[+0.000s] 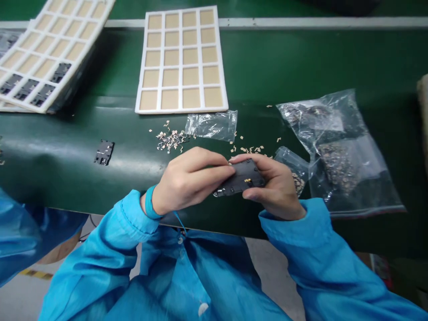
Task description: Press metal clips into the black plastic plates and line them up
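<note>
The left hand [190,180] and right hand [272,185] jointly grip a black plastic housing [240,178] above the green belt [301,67], fingers hiding most of it. 1 small gold contact [248,180] shows on its face, seating indistinct. Loose metal contacts [170,140], too small to identify, lie beyond, beside a clear plastic bag [211,125]

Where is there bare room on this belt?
Bare green belt lies right of the white tray, above the clear bag; left of the black frame too. Crowded around the left hand, right hand holding a black housing, and loose tan pieces.
</note>
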`<state>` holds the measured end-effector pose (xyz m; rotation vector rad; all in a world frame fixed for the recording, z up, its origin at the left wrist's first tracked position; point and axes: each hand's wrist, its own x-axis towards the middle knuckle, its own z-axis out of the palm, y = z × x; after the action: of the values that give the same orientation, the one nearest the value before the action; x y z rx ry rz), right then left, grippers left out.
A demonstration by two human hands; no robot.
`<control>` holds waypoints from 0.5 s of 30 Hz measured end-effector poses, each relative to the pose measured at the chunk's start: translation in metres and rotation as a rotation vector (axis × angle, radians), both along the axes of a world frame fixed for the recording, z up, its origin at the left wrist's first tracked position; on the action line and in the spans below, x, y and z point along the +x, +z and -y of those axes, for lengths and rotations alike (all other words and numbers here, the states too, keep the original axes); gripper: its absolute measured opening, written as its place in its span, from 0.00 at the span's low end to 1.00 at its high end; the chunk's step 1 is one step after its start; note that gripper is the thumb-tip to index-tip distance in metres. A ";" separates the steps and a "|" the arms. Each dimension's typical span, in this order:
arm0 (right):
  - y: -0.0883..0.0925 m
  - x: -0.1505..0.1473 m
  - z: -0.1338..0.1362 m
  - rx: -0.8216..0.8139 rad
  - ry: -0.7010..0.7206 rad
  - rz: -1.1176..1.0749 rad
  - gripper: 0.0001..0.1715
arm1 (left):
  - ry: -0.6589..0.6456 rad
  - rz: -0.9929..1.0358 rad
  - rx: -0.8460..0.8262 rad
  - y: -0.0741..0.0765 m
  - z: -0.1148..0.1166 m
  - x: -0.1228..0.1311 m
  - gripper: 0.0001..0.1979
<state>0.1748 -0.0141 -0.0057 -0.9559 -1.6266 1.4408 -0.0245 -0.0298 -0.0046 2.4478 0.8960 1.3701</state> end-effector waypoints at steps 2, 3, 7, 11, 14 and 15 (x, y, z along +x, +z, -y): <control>0.001 0.001 0.000 0.019 0.017 0.009 0.31 | -0.014 -0.079 0.101 0.002 0.002 -0.001 0.07; 0.001 0.002 0.000 0.019 0.023 0.021 0.31 | -0.020 -0.116 0.144 0.004 0.003 -0.001 0.07; 0.003 0.002 0.000 -0.013 0.025 0.065 0.34 | -0.033 -0.252 0.280 0.010 0.006 -0.002 0.10; 0.003 0.002 0.000 -0.011 0.032 0.051 0.32 | -0.012 -0.324 0.376 0.012 0.008 -0.001 0.09; 0.002 0.002 0.000 -0.013 0.032 0.058 0.32 | -0.010 -0.362 0.409 0.011 0.010 -0.001 0.10; 0.002 0.002 0.000 -0.014 0.029 0.065 0.32 | -0.015 -0.369 0.415 0.011 0.010 -0.001 0.10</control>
<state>0.1765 -0.0142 -0.0035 -0.9995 -1.6859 1.4561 -0.0252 -0.0399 0.0061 3.0884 0.7126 1.2185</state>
